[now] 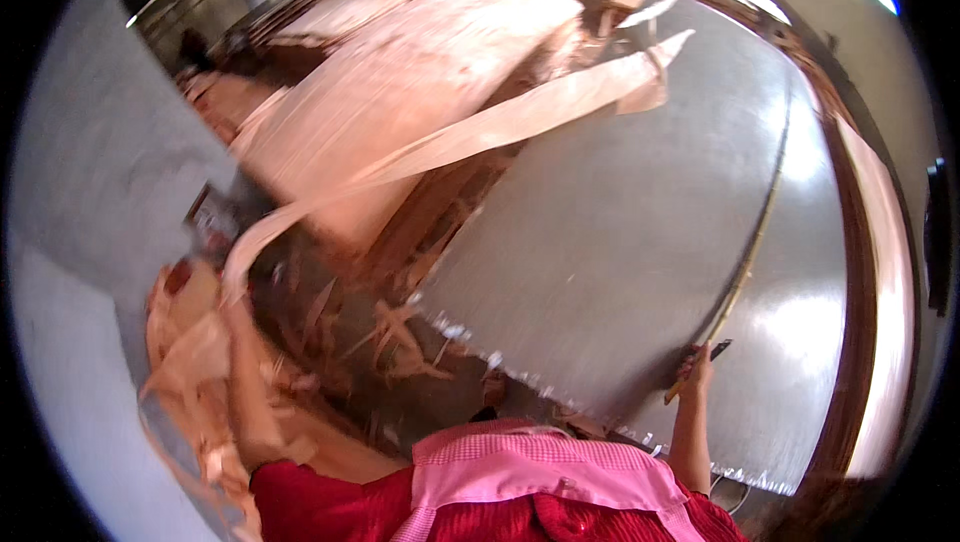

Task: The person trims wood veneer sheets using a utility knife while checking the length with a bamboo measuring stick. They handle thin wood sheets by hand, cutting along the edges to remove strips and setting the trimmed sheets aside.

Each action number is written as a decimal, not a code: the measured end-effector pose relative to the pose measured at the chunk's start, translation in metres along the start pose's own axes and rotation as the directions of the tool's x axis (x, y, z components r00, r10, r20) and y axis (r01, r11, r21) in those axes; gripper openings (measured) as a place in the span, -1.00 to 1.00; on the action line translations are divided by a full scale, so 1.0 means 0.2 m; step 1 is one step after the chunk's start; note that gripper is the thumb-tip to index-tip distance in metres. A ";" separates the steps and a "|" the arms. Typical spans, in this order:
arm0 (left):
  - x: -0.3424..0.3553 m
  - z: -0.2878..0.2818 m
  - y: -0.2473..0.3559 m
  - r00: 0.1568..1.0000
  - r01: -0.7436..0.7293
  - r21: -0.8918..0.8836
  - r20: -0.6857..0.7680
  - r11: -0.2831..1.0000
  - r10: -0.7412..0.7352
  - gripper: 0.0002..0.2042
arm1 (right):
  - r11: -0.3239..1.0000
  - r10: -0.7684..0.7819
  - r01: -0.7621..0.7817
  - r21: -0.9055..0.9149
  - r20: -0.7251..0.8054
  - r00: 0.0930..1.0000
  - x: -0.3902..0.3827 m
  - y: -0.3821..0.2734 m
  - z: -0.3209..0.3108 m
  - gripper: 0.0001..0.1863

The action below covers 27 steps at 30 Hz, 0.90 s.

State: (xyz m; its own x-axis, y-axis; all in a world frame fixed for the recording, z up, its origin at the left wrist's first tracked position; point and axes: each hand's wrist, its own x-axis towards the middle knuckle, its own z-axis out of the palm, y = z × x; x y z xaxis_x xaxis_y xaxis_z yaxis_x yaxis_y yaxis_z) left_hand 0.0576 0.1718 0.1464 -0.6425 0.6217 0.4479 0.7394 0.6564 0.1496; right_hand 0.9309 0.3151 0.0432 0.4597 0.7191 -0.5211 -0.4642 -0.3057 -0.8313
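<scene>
My left hand [234,304], out at the left side and smeared by motion, grips the near end of a long pale strip of wood veneer [470,140]. The strip runs up and across to the far right. Its far end lies over the left edge of a smooth grey metal-topped table [610,232]. Above the table's near right part, my right hand [698,372] is closed around a long thin bamboo stick [746,264]. A dark knife-like tool [721,349] juts from the same hand; its exact kind is hard to make out. The stick stretches away along the tabletop.
A broad stack of veneer sheets [400,82] stands left of the table. Torn veneer scraps [400,342] litter the floor between them. More crumpled veneer [190,352] is heaped by a grey wall [100,142] at left. Stacked sheets [885,312] line the table's right side.
</scene>
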 end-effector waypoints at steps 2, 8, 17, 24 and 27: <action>-0.50 -0.39 -0.57 0.943 0.331 0.020 -0.030 0.944 -0.330 -0.82 | 0.999 -0.047 0.046 -0.011 -0.095 0.994 -0.02 -0.02 -0.04 -0.51; -2.22 -1.24 -1.33 0.454 0.825 0.388 -0.019 0.412 -0.891 -0.78 | 0.996 -0.081 0.080 -0.026 -0.027 0.996 -0.39 -0.06 0.18 -0.48; -2.83 -1.11 -1.43 0.195 0.796 0.521 0.261 0.308 -0.946 -0.70 | 0.979 -0.059 0.024 0.202 0.165 0.985 -0.72 0.22 1.11 -0.50; -2.27 -0.52 -1.78 0.603 0.470 0.361 0.535 0.806 -0.591 -0.63 | 0.989 -0.090 0.062 0.133 0.217 0.972 -1.02 0.80 1.86 -0.61; -1.71 -0.05 -1.70 0.712 0.018 0.012 0.701 1.000 -0.022 -0.61 | 0.998 -0.057 0.054 0.020 0.183 0.981 -1.22 0.98 2.22 -0.66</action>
State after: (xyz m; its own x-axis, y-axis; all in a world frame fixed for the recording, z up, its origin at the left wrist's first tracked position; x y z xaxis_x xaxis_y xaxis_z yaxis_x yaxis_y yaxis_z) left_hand 0.0285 -0.2678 -0.0491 -0.6148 0.7284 -0.3025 0.7249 0.6729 0.1470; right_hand 0.3915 0.3557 0.0926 0.3388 0.8376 -0.4285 -0.4538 -0.2535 -0.8543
